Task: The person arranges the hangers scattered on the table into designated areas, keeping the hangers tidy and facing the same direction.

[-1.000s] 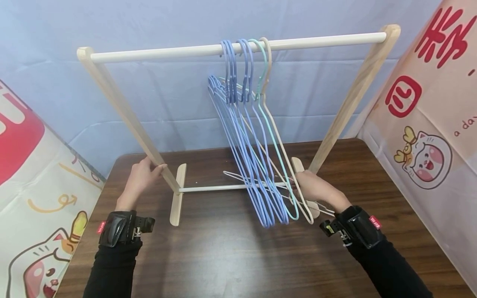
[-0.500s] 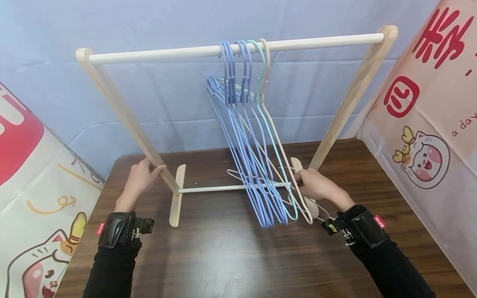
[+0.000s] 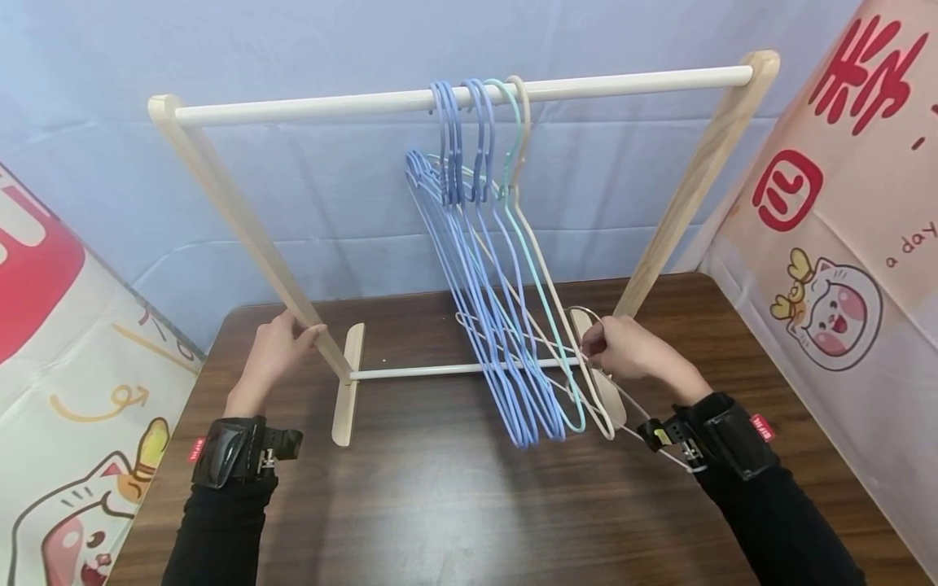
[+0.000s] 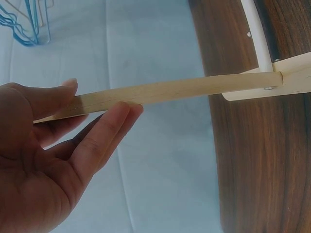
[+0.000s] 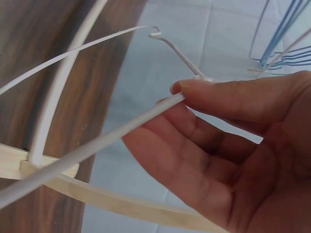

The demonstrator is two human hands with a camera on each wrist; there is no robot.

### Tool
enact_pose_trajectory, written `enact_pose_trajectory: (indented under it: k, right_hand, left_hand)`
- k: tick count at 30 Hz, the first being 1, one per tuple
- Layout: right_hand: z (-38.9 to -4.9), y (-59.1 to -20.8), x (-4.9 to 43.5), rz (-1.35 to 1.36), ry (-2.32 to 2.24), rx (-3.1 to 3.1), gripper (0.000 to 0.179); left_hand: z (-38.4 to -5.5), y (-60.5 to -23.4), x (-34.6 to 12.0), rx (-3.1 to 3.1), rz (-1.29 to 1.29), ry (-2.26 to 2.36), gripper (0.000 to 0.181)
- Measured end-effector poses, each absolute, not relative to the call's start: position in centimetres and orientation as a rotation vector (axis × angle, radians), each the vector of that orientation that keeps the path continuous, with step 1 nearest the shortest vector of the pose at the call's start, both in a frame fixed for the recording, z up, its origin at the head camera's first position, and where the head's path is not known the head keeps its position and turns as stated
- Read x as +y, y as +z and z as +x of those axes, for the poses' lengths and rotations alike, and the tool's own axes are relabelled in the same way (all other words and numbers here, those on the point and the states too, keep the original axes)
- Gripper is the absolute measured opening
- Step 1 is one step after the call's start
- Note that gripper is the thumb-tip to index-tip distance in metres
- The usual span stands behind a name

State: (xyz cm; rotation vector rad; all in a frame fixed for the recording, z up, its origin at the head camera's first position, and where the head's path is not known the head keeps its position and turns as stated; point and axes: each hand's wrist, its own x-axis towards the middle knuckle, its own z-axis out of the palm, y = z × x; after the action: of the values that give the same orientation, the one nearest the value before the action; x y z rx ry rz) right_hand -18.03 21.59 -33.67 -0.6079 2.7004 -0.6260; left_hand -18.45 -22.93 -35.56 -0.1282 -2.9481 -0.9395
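A wooden rack with a white top bar (image 3: 308,107) stands on the table. My left hand (image 3: 274,358) pinches its left post (image 4: 165,93) low down, thumb on one side and fingers on the other. Over the bar hang several blue hangers (image 3: 458,142), a mint-green hanger (image 3: 507,167) and a beige hanger (image 3: 526,122) at the right. Beside the beige one, my right hand (image 3: 630,350) pinches a loose cream-white hanger (image 5: 107,143) between thumb and fingers. Its hook (image 5: 177,53) shows beyond the thumb; part of its frame lies behind the hung hangers.
The right post (image 3: 696,187) rises just behind my right hand. A thin lower bar (image 3: 418,371) joins the two wooden feet (image 3: 346,407) on the dark wood table (image 3: 440,513). Pale blue cloth (image 3: 330,187) hangs behind, with printed panels (image 3: 828,309) at both sides.
My right hand has shifted slightly right and upward with the cream-white hanger, whose frame has swung and slid rightward. The left hand stays on its post.
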Motion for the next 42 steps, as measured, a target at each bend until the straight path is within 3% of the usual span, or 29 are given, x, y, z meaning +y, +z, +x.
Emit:
enact_pose_trajectory:
  k: [18,42]
  right_hand:
    - [-17.9,-31.3,21.4,-0.38,-0.838,2.638,0.011]
    - [-17.9,-27.3,20.9,-0.43,-0.835,2.705,0.007]
  left_hand:
    - [-18.5,-35.7,-23.0,-2.944,-0.143,-0.93,0.033]
    - [-18.4,-35.6,-23.0,-2.943,-0.139,-0.942,0.034]
